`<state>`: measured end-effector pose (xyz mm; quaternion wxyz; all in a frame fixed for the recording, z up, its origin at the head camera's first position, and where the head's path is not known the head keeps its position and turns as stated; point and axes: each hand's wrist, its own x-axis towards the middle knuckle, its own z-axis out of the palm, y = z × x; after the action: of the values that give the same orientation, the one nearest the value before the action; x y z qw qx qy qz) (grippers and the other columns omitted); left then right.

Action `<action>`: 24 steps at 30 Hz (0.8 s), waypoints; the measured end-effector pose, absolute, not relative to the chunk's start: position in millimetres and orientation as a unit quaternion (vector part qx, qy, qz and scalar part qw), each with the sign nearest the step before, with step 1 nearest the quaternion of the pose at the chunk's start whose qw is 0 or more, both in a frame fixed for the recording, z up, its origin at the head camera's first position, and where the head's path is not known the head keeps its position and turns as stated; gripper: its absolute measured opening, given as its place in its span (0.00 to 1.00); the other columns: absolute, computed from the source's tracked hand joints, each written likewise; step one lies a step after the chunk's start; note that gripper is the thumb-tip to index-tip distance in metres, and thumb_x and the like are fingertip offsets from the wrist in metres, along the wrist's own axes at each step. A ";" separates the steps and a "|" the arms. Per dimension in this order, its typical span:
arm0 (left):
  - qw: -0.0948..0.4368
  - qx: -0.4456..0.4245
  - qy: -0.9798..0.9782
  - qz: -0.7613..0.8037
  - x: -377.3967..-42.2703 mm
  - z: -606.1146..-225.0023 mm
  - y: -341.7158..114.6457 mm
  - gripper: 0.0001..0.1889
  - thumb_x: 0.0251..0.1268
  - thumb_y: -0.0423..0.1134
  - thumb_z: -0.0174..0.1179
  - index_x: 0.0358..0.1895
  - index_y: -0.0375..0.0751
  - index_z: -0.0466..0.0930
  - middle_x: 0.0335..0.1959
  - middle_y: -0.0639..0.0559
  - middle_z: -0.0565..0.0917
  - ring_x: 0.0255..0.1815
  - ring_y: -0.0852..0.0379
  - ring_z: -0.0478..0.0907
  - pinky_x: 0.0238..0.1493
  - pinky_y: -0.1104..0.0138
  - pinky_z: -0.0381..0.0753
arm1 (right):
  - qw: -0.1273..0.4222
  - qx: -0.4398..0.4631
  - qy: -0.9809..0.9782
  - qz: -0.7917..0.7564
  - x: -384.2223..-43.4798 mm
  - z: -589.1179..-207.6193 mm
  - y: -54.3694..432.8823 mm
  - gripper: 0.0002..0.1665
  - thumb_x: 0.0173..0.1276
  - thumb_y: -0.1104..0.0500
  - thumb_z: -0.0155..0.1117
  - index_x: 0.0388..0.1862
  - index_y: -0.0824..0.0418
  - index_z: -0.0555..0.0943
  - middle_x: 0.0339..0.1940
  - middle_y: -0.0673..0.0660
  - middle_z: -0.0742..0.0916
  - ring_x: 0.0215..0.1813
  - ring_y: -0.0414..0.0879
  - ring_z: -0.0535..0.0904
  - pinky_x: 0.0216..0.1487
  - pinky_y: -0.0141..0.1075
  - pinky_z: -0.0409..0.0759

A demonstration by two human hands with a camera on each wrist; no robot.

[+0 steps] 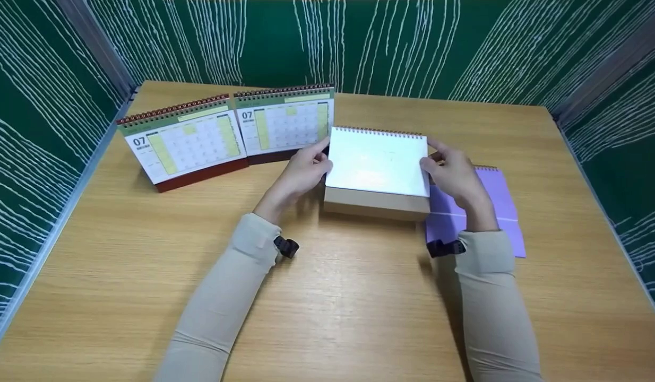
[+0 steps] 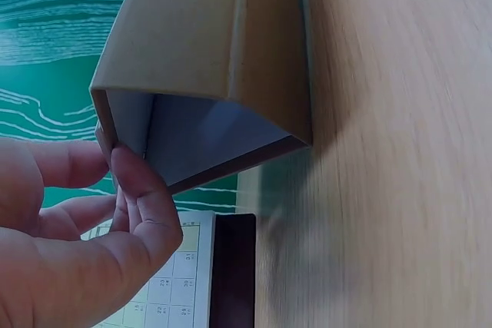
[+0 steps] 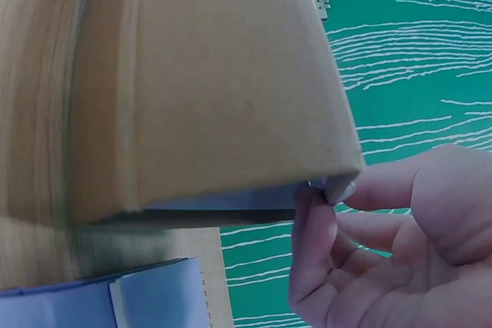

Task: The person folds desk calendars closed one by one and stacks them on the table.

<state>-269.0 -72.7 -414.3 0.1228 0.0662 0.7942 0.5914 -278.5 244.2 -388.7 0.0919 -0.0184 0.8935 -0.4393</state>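
A spiral-bound desk calendar (image 1: pixel 378 164) with a blank-looking white page and a brown cardboard stand is in the middle of the head view. My left hand (image 1: pixel 305 168) pinches its left side edge between thumb and fingers. On the opposite side edge, my right hand (image 1: pixel 456 172) pinches it the same way. Seen from the left wrist, the cardboard stand (image 2: pixel 184 28) is a hollow folded wedge, its base close over the wood. The right wrist view shows the stand's brown face (image 3: pixel 231 82) and its open end, with thumb and fingers at the upper corner.
Two upright desk calendars (image 1: pixel 187 143) (image 1: pixel 285 124) showing page 07 stand side by side at the back left of the wooden table (image 1: pixel 338 307). A purple spiral-bound calendar (image 1: pixel 502 196) lies partly under my right forearm. Green walls with white streaks border the table.
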 end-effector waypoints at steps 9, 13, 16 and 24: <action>0.111 0.100 0.809 0.568 -271.4 -417.2 -74.0 0.38 0.75 0.32 0.53 0.86 0.41 0.53 0.42 0.52 0.72 0.37 0.59 0.68 0.33 0.71 0.68 | 0.107 -0.050 0.898 -0.424 -278.8 -392.6 246.5 0.38 0.85 0.57 0.53 0.88 0.60 0.56 0.66 0.70 0.78 0.57 0.54 0.75 0.50 0.36 0.80; 0.113 0.105 0.812 0.563 -272.5 -418.8 -74.6 0.39 0.75 0.32 0.54 0.86 0.40 0.53 0.41 0.53 0.71 0.33 0.60 0.66 0.32 0.71 0.65 | 0.124 -0.052 0.899 -0.417 -279.4 -392.7 247.7 0.39 0.85 0.56 0.53 0.88 0.60 0.55 0.68 0.70 0.77 0.59 0.56 0.76 0.55 0.44 0.81; 0.116 0.108 0.810 0.565 -272.7 -420.0 -74.8 0.39 0.74 0.31 0.54 0.86 0.39 0.53 0.41 0.52 0.71 0.33 0.60 0.66 0.32 0.72 0.65 | 0.136 -0.054 0.901 -0.409 -279.6 -393.0 248.6 0.40 0.85 0.56 0.54 0.89 0.60 0.53 0.70 0.70 0.76 0.62 0.58 0.76 0.59 0.48 0.80; 0.134 0.106 0.790 0.588 -273.1 -424.9 -75.6 0.39 0.74 0.27 0.55 0.86 0.40 0.53 0.42 0.51 0.69 0.39 0.59 0.67 0.34 0.72 0.67 | 0.153 -0.064 0.910 -0.381 -281.0 -395.5 247.8 0.41 0.84 0.55 0.54 0.89 0.61 0.52 0.72 0.71 0.75 0.61 0.59 0.76 0.58 0.47 0.79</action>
<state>-273.1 -75.6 -424.9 0.1344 0.1055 0.7903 0.5884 -281.0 247.8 -395.5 0.1530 -0.0643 0.9097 -0.3806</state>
